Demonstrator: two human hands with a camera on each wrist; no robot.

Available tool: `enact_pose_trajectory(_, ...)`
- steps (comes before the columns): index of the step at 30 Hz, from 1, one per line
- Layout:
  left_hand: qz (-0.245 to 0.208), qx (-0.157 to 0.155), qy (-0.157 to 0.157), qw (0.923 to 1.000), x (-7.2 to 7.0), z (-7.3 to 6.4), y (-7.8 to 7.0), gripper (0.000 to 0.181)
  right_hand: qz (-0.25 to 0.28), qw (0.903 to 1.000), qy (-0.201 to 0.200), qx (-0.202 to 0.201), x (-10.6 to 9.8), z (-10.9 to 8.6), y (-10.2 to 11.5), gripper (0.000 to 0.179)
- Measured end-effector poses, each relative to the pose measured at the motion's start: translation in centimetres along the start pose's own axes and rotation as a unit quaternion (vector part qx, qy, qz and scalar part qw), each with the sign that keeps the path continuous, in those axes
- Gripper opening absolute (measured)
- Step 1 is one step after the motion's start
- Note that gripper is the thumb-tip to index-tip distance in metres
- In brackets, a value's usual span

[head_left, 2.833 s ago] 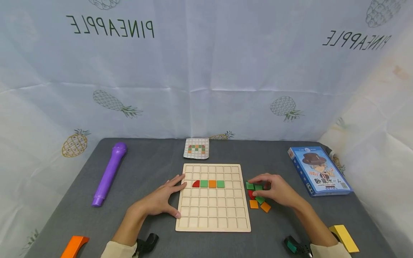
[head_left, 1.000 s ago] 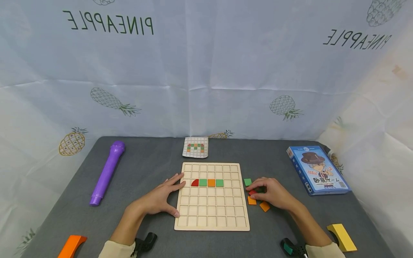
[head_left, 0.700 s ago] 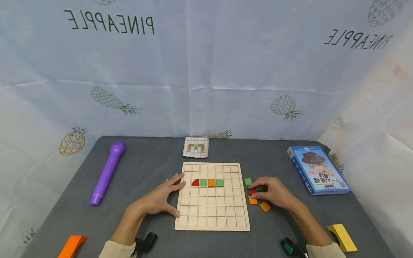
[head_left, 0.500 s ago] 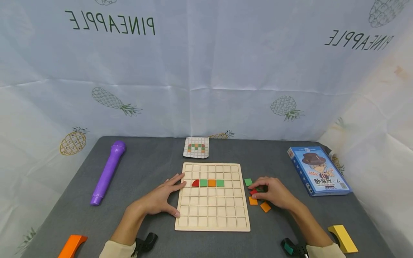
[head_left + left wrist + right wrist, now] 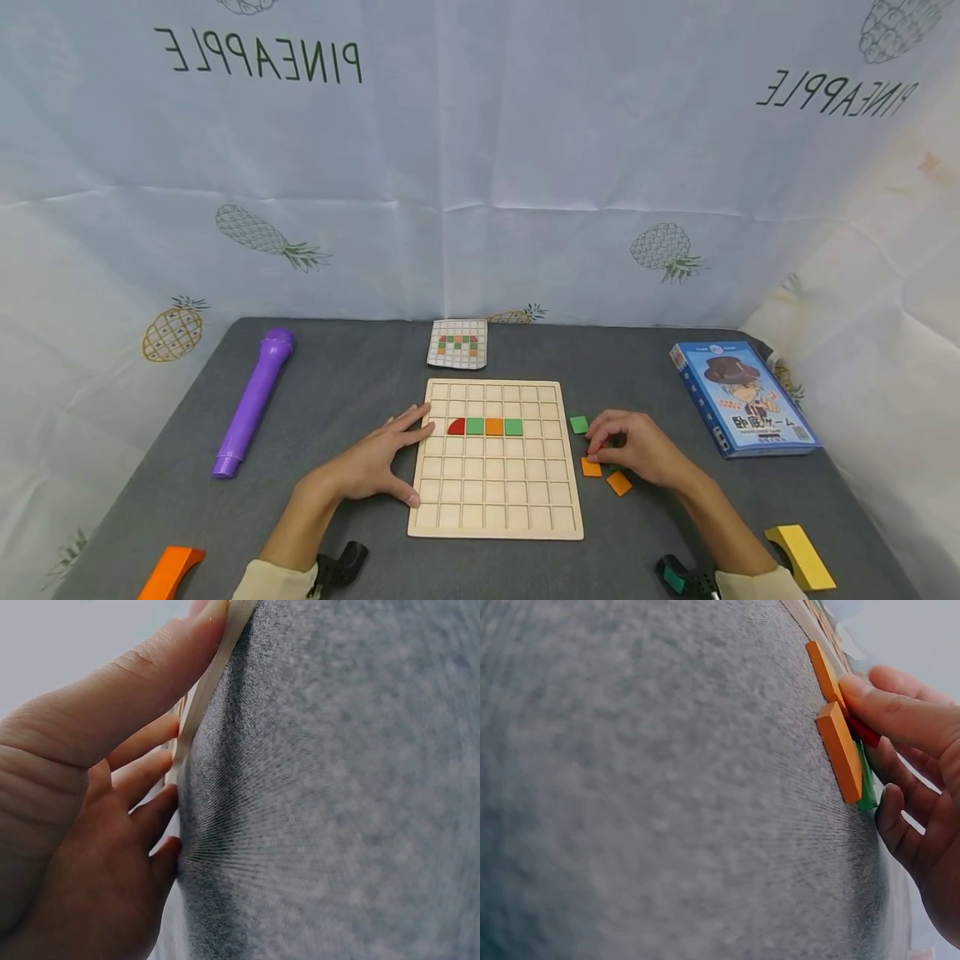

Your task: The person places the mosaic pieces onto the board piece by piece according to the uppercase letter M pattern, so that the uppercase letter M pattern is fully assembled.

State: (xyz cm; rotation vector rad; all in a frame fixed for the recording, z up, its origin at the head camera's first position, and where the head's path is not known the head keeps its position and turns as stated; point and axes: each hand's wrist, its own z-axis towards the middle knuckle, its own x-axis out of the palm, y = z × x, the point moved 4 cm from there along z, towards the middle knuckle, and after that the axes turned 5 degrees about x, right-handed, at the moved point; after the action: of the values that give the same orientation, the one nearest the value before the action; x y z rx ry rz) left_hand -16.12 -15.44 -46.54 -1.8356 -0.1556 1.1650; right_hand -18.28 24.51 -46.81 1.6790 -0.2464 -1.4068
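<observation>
A wooden grid board point(image 5: 495, 492) lies on the table, with a row of tiles in one line: a red quarter-round tile point(image 5: 457, 427), a green tile point(image 5: 474, 427), an orange tile point(image 5: 493, 427) and another green tile point(image 5: 513, 427). My left hand point(image 5: 375, 462) rests with spread fingers against the board's left edge. Right of the board, my right hand point(image 5: 637, 446) pinches a red tile point(image 5: 865, 732) between thumb and fingers, mostly hidden. Around it lie a loose green tile point(image 5: 578, 424), two orange tiles point(image 5: 618, 483) and, under the hand, more green point(image 5: 866, 787).
Behind the board lies a pattern card point(image 5: 457, 344) with a coloured grid. A purple toy microphone point(image 5: 255, 404) is at the left, a blue game box point(image 5: 750, 400) at the right. Nearer the front are an orange block point(image 5: 171, 571) and a yellow arched block point(image 5: 801, 557).
The right hand has moved slightly left over the loose tiles. Its thumb and index finger have drawn together on the red tile. The left hand stays on the board's edge.
</observation>
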Motion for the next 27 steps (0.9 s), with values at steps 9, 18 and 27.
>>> enact_pose_trajectory(9,0.002,-0.002,-0.002,1.0,0.0,0.0,0.0,0.109,-0.002,0.9992,0.0,0.039,-0.8,0.2,0.3,0.014)
enact_pose_trajectory(18,0.002,-0.003,-0.002,1.0,0.0,0.0,-0.1,0.109,0.006,0.9993,-0.005,0.036,-1.1,0.5,0.6,0.022)
enact_pose_trajectory(27,0.003,-0.001,0.0,1.0,0.0,0.1,0.1,0.11,0.036,0.9991,0.0,0.023,-0.6,0.9,0.6,0.027)
